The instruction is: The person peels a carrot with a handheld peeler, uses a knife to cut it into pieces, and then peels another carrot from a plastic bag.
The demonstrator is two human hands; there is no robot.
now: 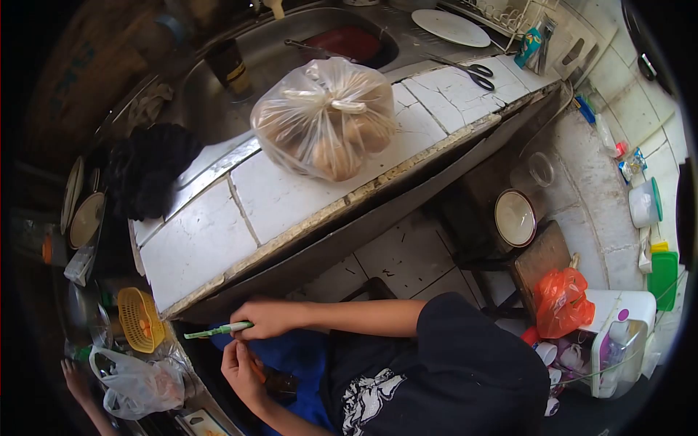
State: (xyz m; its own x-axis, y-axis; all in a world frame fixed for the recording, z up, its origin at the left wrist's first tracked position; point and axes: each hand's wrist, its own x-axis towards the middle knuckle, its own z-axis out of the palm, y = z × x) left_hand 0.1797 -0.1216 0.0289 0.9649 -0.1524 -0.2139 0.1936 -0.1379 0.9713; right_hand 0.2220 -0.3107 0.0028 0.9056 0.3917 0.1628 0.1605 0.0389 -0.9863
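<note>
My right hand point(260, 320) is closed around the pale end of a slim green tool point(207, 333), which looks like a small knife or peeler. The tool points left, above dark blue cloth. Just below it, my left hand point(241, 369) has its fingers bent round an orange piece point(257, 369) that looks like a carrot, mostly hidden by the fingers. The two hands are close together. Nearby to the left stands a yellow plastic basket point(139, 320) with orange bits inside.
A tied plastic bag of round brown items point(327, 120) sits on the cracked white tiled counter point(280, 207). Scissors point(469, 70) lie near the sink point(280, 33). At lower left are a white plastic bag point(138, 385) and another person's hand point(75, 379). A bowl point(515, 218) stands right.
</note>
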